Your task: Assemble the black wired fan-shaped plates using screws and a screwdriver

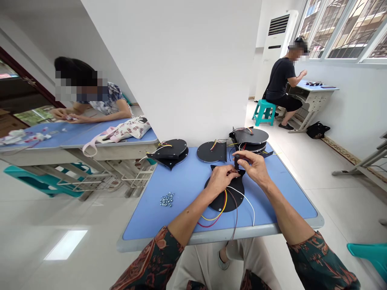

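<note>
A round black plate (pixel 231 204) with a flanged far edge lies in front of me on the blue table (pixel 145 205). Yellow, red, brown and white wires (pixel 248 201) trail from it toward the table's front edge. Held upright over the plate's far right side is a short black-handled screwdriver (pixel 236 162), gripped by the fingers of my right hand (pixel 255 168). My left hand (pixel 222 177) rests on the plate with its fingertips pinched together close to the screwdriver's lower end. Whatever those fingertips hold is hidden.
Small silver screws (pixel 167 199) are piled at the left. Along the back stand a black disc assembly (pixel 172 150), a single black disc (pixel 208 152) and a stack of discs (pixel 250 137). A wall column rises behind. Two people (pixel 281 78) sit at other desks.
</note>
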`<state>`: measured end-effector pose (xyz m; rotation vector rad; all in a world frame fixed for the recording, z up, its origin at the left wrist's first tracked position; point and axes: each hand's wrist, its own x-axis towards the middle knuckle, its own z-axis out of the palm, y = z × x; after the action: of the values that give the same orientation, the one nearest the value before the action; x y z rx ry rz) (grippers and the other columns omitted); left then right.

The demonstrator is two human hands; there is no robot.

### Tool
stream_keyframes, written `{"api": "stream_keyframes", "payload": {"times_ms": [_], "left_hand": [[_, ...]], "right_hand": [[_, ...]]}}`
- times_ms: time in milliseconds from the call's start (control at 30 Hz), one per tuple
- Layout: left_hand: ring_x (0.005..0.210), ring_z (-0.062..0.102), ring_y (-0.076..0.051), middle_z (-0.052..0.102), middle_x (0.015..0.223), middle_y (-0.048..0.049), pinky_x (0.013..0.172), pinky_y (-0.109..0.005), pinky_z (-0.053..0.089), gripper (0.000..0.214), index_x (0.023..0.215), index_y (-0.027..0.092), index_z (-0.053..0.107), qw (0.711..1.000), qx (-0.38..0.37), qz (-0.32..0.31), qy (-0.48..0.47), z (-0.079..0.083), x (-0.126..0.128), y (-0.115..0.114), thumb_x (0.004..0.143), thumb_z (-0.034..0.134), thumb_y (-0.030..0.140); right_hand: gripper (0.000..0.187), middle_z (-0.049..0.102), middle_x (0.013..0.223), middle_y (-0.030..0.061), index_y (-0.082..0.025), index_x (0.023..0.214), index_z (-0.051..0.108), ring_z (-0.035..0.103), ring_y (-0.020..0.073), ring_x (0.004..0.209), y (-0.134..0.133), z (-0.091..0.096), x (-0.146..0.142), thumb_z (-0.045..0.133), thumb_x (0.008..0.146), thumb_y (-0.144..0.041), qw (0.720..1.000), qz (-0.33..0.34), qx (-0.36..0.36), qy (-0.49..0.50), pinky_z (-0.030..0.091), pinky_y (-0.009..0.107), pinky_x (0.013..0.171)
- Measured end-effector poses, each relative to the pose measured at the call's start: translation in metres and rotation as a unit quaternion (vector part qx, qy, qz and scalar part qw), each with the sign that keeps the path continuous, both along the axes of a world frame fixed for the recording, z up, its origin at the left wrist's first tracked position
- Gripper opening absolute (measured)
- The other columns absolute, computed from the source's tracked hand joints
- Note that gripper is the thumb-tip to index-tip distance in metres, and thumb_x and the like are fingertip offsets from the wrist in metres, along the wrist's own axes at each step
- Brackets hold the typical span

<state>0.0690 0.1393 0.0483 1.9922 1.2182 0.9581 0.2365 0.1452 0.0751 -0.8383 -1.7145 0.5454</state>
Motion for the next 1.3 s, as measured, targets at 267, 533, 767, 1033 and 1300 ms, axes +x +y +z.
{"api": "stream_keyframes", "payload": {"times_ms": [267, 533, 767, 1033, 1300], "left_hand": [[0.083, 0.072, -0.019, 0.079, 0.087, -0.0019, 0.079, -0.028, 0.052, 0.006, 0.084, 0.019, 0.076, 0.997, 0.047, 0.016, 0.063, 0.0005, 0.0017, -0.0012, 0.088, 0.071, 0.017], [0.092, 0.072, -0.02, 0.079, 0.097, -0.0025, 0.088, -0.031, 0.052, 0.008, 0.092, 0.02, 0.075, 0.993, 0.085, -0.01, 0.087, -0.0014, 0.0001, -0.0016, 0.09, 0.069, 0.015], [0.09, 0.073, -0.019, 0.079, 0.095, -0.0026, 0.086, -0.029, 0.052, 0.013, 0.088, 0.02, 0.076, 0.995, 0.076, -0.006, 0.068, -0.0021, -0.0002, 0.0002, 0.094, 0.064, 0.016], [0.092, 0.072, -0.02, 0.079, 0.096, -0.0024, 0.086, -0.031, 0.051, 0.009, 0.09, 0.021, 0.074, 0.992, 0.084, 0.011, 0.095, -0.0032, 0.0013, 0.0004, 0.093, 0.066, 0.02], [0.094, 0.068, -0.02, 0.075, 0.095, -0.0023, 0.088, -0.031, 0.051, 0.011, 0.091, 0.02, 0.072, 0.983, 0.102, -0.009, 0.154, -0.0033, -0.0001, 0.0008, 0.09, 0.066, 0.012]], "right_hand": [[0.023, 0.075, 0.097, 0.0055, -0.023, 0.107, 0.076, 0.068, 0.0199, 0.083, -0.0064, 0.0044, -0.0041, 0.068, 0.092, -0.04, 0.998, -0.024, 0.042, -0.033, 0.055, 0.034, 0.081], [0.024, 0.074, 0.094, 0.0041, -0.024, 0.116, 0.072, 0.068, 0.0195, 0.083, -0.0018, -0.0008, -0.0023, 0.066, 0.093, -0.033, 1.0, -0.012, -0.009, 0.015, 0.057, 0.034, 0.08], [0.03, 0.074, 0.104, 0.0059, -0.025, 0.127, 0.066, 0.069, 0.0186, 0.088, -0.0054, 0.0014, -0.0043, 0.056, 0.1, -0.034, 0.996, 0.083, -0.02, 0.019, 0.057, 0.034, 0.081], [0.021, 0.074, 0.096, 0.0042, -0.025, 0.107, 0.075, 0.066, 0.0202, 0.085, -0.0043, 0.0045, -0.0031, 0.072, 0.089, -0.033, 0.998, -0.049, 0.023, -0.034, 0.054, 0.034, 0.082], [0.024, 0.075, 0.093, 0.0028, -0.024, 0.113, 0.071, 0.07, 0.0186, 0.085, -0.0028, -0.0004, -0.0019, 0.062, 0.091, -0.023, 0.999, -0.013, 0.0, 0.035, 0.057, 0.034, 0.084]]}}
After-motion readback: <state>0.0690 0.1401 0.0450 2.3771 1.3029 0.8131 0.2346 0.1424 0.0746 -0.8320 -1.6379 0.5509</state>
